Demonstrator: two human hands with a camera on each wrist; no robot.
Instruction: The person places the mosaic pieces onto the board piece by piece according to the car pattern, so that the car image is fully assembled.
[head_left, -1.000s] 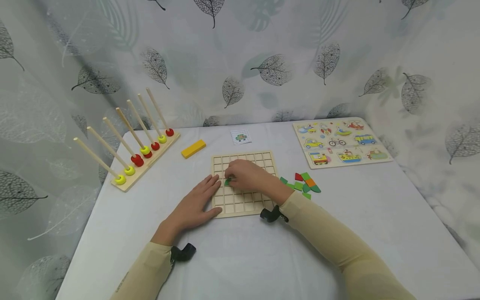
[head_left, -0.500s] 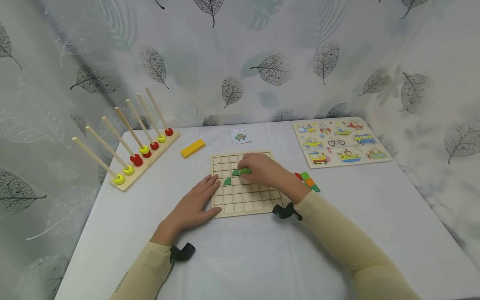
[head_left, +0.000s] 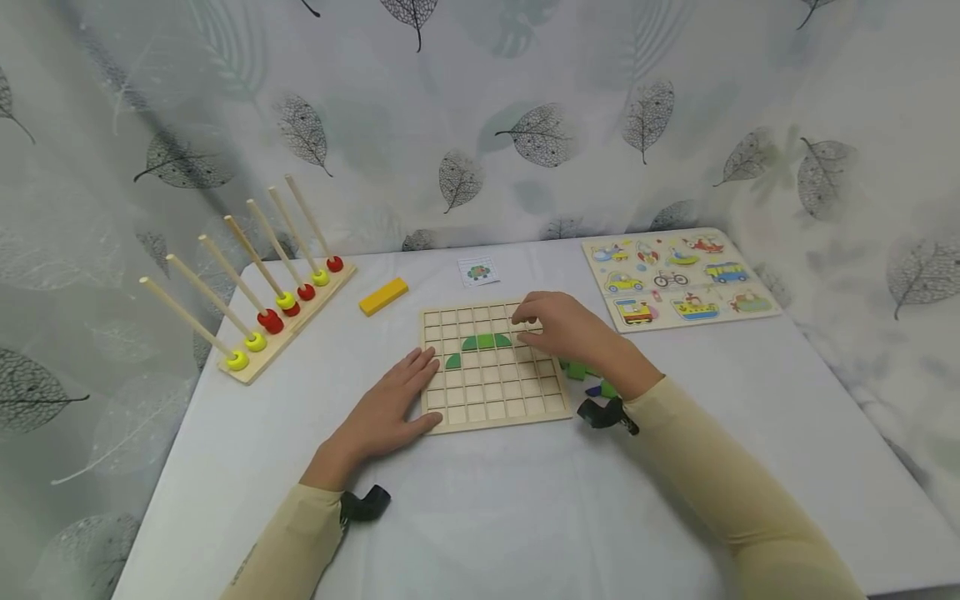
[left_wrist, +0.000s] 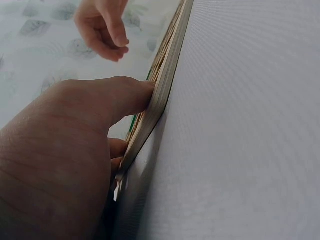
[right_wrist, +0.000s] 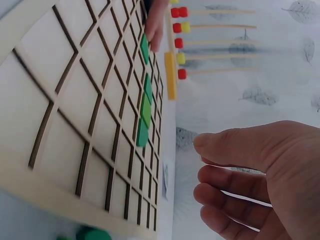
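Observation:
A square wooden grid board (head_left: 487, 408) lies on the table. In one of its rows sit a dark green rounded piece (head_left: 469, 343), a light green square (head_left: 486, 341) and another dark green rounded piece (head_left: 503, 340). Another green rounded piece (head_left: 453, 362) lies one row nearer, to the left. My left hand (head_left: 386, 408) rests at the board's left side, fingers spread, with the thumb (left_wrist: 132, 95) on its edge. Above the board's right part hovers my right hand (head_left: 566, 329), fingers loosely bent; the right wrist view shows nothing between the thumb (right_wrist: 225, 145) and fingers.
Loose green pieces (head_left: 576, 371) lie right of the board, partly hidden by my right forearm. A small picture card (head_left: 478, 271) and a yellow block (head_left: 383, 296) lie behind. A peg stand with beads (head_left: 288, 325) is left; a vehicle puzzle (head_left: 678, 279) is right.
My right hand has moved right from the board's left-centre, leaving the row of three green pieces in view. The left hand has stayed at the board's edge.

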